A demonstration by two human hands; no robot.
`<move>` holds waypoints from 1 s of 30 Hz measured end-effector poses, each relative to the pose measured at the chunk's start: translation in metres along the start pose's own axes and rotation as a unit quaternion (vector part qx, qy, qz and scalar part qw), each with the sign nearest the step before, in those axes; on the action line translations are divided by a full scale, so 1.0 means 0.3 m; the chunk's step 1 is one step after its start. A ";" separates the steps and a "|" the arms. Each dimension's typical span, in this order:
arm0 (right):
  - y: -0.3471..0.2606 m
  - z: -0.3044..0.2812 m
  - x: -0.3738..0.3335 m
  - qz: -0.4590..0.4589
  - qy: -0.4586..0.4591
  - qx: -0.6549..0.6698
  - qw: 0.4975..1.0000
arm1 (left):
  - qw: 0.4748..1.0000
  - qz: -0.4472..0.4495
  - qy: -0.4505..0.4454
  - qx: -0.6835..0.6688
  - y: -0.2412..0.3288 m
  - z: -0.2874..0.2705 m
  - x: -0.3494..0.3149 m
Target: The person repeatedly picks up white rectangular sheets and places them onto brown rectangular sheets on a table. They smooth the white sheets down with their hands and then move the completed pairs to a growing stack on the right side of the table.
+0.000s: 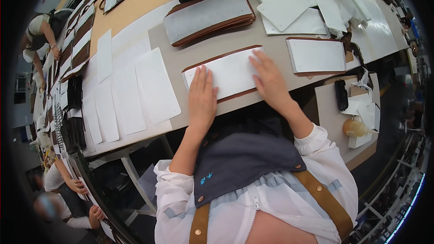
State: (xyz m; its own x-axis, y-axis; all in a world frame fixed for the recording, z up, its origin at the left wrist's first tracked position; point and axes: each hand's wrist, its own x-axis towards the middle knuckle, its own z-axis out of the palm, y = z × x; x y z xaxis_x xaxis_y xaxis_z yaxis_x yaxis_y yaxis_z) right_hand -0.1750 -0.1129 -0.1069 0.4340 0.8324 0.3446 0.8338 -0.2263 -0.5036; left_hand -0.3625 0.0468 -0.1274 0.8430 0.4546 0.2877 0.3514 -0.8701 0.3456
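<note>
A white rectangular sheet (230, 74) lies on a brown leather-like panel (239, 95), whose edges show along the top and bottom. On the sheet's left end my left hand (203, 97) rests flat, fingers stretched out. My right hand (270, 81) is at the right end, fingers apart and slightly blurred by motion. Neither hand grips anything. Just beyond is a stack of brown panels (217, 36) topped with a grey-white sheet (208, 17). To the right sits a smaller pile with a white top sheet (316, 56) and brown edges.
White sheets (156, 86) lie in a row on the table's left. Loose white sheets (294, 11) are heaped at the back right. A lower board (327, 104) on the right holds a yellowish bottle (355, 128) and a black object (341, 95). Co-workers (43, 31) stand along the left.
</note>
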 end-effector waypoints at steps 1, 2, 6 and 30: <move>-0.026 0.028 0.001 -0.027 -0.028 -0.006 0.999 | 1.000 0.008 -0.022 -0.010 0.020 0.013 0.007; -0.046 0.065 0.002 -0.048 -0.056 0.000 0.997 | 0.999 0.005 -0.039 0.023 0.022 0.034 0.001; -0.063 0.087 0.005 -0.082 -0.112 -0.061 0.988 | 0.997 -0.014 -0.063 0.049 0.046 0.027 0.011; 0.052 0.084 0.051 -0.019 -0.097 -0.125 0.987 | 0.992 -0.035 -0.089 0.086 0.023 -0.008 0.004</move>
State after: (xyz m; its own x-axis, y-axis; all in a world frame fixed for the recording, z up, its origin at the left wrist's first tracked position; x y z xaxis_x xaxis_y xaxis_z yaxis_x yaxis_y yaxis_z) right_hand -0.1640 -0.0910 -0.1296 0.3469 0.9186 0.1894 0.9171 -0.2900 -0.2735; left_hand -0.3601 0.0416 -0.1226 0.8674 0.4871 0.1016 0.4625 -0.8646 0.1963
